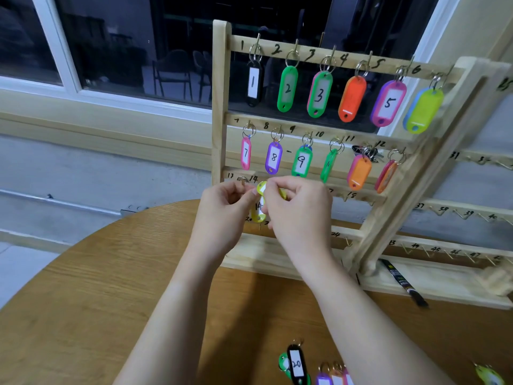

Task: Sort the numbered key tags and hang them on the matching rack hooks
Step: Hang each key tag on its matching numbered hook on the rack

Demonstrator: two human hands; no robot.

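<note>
At the third rail of the wooden rack [220,107], just under the handwritten 13 and 14, a yellow key tag [259,208] hangs between the person's two hands, its white label reading 14. The left hand [224,207] has its fingers curled, pinching at the tag's top near the ring [243,180] at the 13–14 hooks. The right hand [298,207] is curled too, gripping the tag from its 3 o'clock side.

Above, at 12 o'clock from the hands, the second rail carries tags under numbers 7 to 12; the pink one [246,153] reads 7, the purple [274,157] 8, the green [302,161] 9. The top rail, numbered 1 to 6, holds a black tag [253,82] marked 1, green ones marked 2 and 3, an orange tag [352,98] showing no number, and a purple-pink tag marked 5.

On the wooden desk [97,315], at 6 o'clock, a black tag marked 20 [297,364] lies among a few others. A black marker [402,283] lies at 4 o'clock on the rack's base.
</note>
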